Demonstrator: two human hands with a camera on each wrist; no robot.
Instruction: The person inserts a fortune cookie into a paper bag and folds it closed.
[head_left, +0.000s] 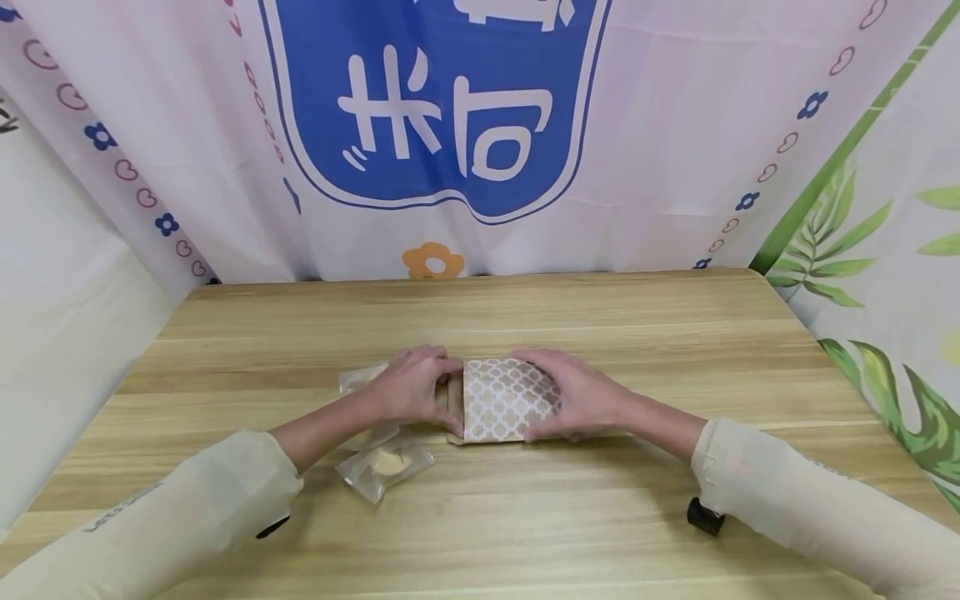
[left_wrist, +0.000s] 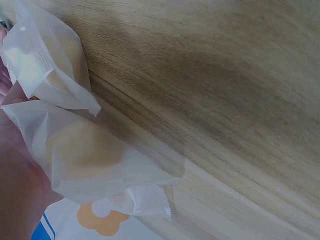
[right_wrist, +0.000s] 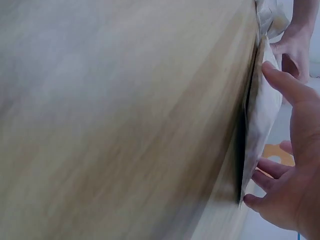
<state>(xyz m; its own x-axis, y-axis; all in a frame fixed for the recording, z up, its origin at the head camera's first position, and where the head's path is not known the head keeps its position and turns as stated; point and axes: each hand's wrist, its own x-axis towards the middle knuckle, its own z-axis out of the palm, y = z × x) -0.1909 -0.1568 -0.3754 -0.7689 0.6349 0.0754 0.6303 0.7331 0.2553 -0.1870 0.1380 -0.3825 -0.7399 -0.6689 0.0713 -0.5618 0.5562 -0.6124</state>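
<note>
A flat paper bag (head_left: pixel 510 400) with a white lattice pattern lies on the table between both hands. Its plain brown left end shows by my left hand (head_left: pixel 412 387), which holds that end with thumb and finger at opposite edges. Across the bag's right part, my right hand (head_left: pixel 588 396) grips it, thumb on the near edge and fingers on the far one. In the right wrist view the bag (right_wrist: pixel 262 110) is seen edge-on, slightly raised off the wood. Clear packets (head_left: pixel 390 461) with pale round pieces lie beside and partly under my left forearm; two packets (left_wrist: pixel 85 150) fill the left wrist view.
The wooden table (head_left: pixel 600 525) ends at a hanging printed cloth (head_left: pixel 637 192) along its back edge. Leaf-patterned cloth (head_left: pixel 877 250) borders the right side. Pale sleeves (head_left: pixel 225 483) cover both forearms.
</note>
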